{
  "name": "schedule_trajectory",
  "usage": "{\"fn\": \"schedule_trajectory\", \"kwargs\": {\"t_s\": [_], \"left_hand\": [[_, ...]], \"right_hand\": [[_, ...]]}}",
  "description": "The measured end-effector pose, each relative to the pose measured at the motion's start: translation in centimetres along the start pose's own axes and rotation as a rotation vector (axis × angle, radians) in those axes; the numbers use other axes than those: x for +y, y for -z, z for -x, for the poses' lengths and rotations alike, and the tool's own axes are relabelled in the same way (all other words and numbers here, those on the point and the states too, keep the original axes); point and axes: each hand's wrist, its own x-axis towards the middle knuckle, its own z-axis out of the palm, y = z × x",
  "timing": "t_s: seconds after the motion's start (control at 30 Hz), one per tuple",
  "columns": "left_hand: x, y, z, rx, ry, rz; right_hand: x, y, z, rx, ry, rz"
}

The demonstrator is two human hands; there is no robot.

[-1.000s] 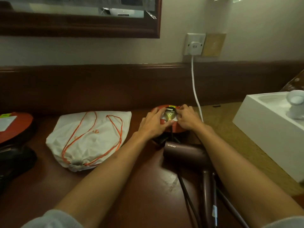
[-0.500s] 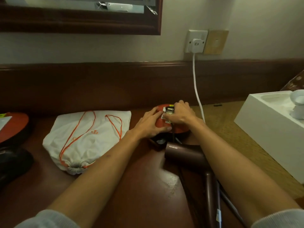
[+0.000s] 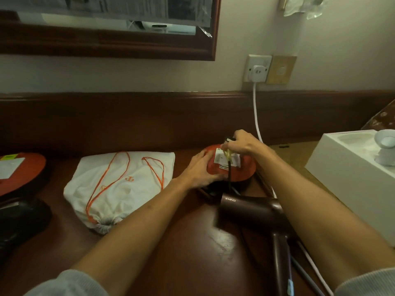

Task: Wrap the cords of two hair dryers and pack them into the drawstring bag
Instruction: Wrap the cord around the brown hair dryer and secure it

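A brown hair dryer [image 3: 250, 208] lies on the wooden desk near the middle right, its handle pointing toward me. Its black cord [image 3: 229, 174] rises to a black plug [image 3: 228, 139] that my right hand [image 3: 242, 144] pinches just above a round red socket unit [image 3: 242, 175]. My left hand [image 3: 197, 170] presses down on the left side of that red unit. The white drawstring bag [image 3: 124, 184] with orange strings lies flat to the left, its mouth gathered and facing me. I cannot pick out a second hair dryer for certain.
A white open box [image 3: 350, 169] holding a white round object sits at the right. A white cable [image 3: 256, 112] runs from the wall socket [image 3: 257, 68] down behind my right hand. Another red disc [image 3: 23, 169] and a dark object [image 3: 19, 218] lie at the far left.
My right hand has lifted the black plug up and off the red socket unit, while my left hand stays pressed on the unit. The camera view has tilted upward slightly.
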Motion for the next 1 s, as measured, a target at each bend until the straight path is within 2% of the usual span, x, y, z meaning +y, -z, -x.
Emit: {"fn": "schedule_trajectory", "kwargs": {"t_s": [0.1,0.2,0.37,0.53,0.73,0.87,1.0], "left_hand": [[-0.5,0.5,1.5,0.204,0.05,0.227],[-2.1,1.6,4.6,0.393,0.144,0.354],[-4.4,4.3,11.7,0.483,0.186,0.284],[-4.7,6.2,16.1,0.42,0.138,0.144],[-1.9,3.9,16.6,0.264,0.091,0.119],[1.0,1.4,15.6,0.212,0.037,0.09],[3.8,-2.0,14.5,0.084,-0.057,0.041]], "right_hand": [[-0.4,-0.3,1.5,0.022,0.111,-0.089],[-2.2,-2.1,3.3,-0.014,0.228,-0.193],[-5.8,-7.4,3.7,-0.182,0.224,0.027],[-6.9,-10.0,4.6,-0.119,0.241,0.216],[-4.7,-9.2,7.3,-0.09,0.262,0.157],[-0.9,-7.4,10.8,0.091,0.202,0.029],[4.2,-6.2,16.6,0.443,0.042,-0.152]]}}
